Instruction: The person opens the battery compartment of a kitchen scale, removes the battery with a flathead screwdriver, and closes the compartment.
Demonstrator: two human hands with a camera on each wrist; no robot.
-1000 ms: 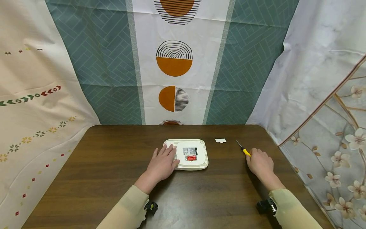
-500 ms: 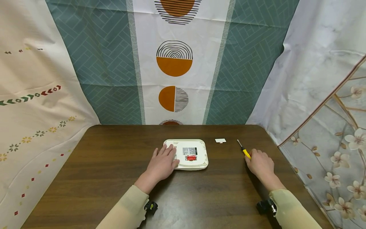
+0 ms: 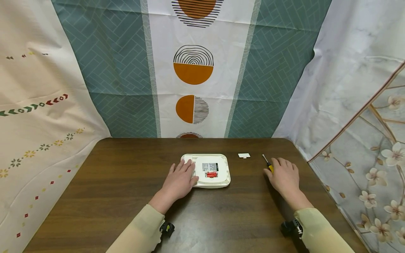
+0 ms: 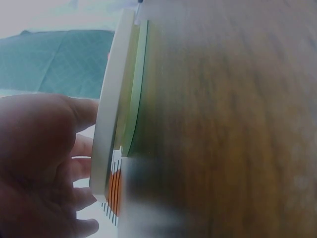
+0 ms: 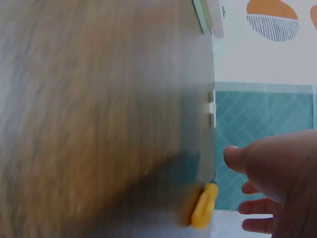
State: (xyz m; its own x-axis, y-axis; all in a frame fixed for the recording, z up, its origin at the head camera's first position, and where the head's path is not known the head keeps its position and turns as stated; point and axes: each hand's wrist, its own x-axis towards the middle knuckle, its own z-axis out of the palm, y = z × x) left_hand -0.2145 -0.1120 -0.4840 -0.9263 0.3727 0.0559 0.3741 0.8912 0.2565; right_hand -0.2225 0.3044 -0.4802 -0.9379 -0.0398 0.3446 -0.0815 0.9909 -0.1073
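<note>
A white device with rounded corners (image 3: 223,172) lies back side up on the table. A red battery (image 3: 211,174) sits in its open compartment, below a printed label. My left hand (image 3: 179,179) rests with extended fingers across the device's left end, covering that part. To the right, a screwdriver (image 3: 268,164) lies on the table, tip pointing away from me. Over its yellow handle hovers my right hand (image 3: 284,177), fingers spread. In the right wrist view, the handle (image 5: 204,206) lies apart from the thumb and fingers.
Between the device and the screwdriver lies a small white cover (image 3: 244,155) with a tab. The brown wooden table (image 3: 110,189) ends at patterned cloths hanging behind and at both sides.
My right hand has let go of the screwdriver's handle, rising slightly and shifting left with its fingers spreading. The screwdriver stays on the table. My left hand and the device have not moved.
</note>
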